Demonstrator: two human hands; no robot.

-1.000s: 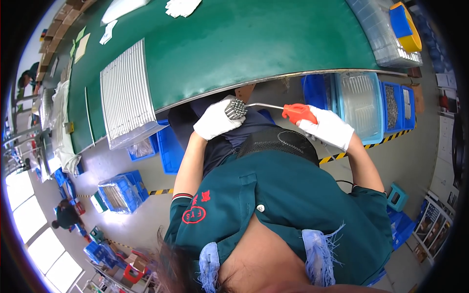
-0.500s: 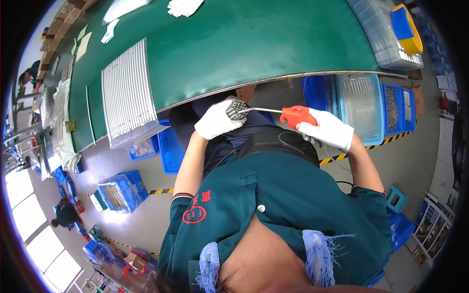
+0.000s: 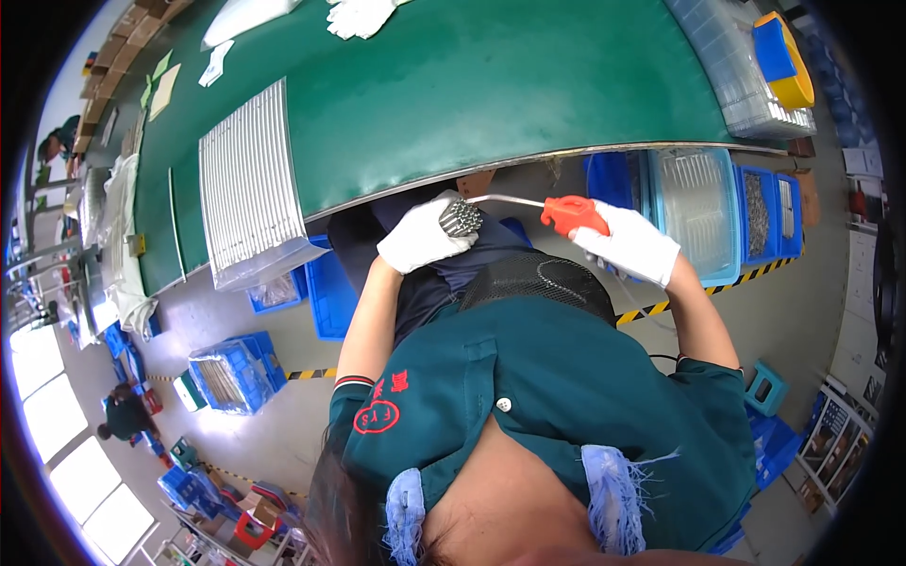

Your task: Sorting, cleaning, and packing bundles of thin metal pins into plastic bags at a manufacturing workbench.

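Note:
My gloved left hand (image 3: pixel 422 238) is closed around a bundle of thin metal tubes (image 3: pixel 462 218), their ends turned up toward me. In my gloved right hand (image 3: pixel 630 247) is a red air blow gun (image 3: pixel 573 215). Its bent metal nozzle (image 3: pixel 510 198) reaches left, and the tip lies at the far side of the tube ends. Whether the tip touches them I cannot tell. Both hands are above my lap, just in front of the table edge.
The green table (image 3: pixel 453 94) bears a plastic-wrapped row of silver tubes (image 3: pixel 250 179), white gloves (image 3: pixel 360 16) and clear trays with a tape roll (image 3: pixel 797 80). Beneath stand blue bins (image 3: pixel 327 292) and a light-blue crate (image 3: pixel 731 217). Another person (image 3: pixel 127 413) is far left.
The nozzle tip has shifted to the far side of the tube ends, and the blow gun has risen slightly. The tube bundle has turned a little, showing more of its ends.

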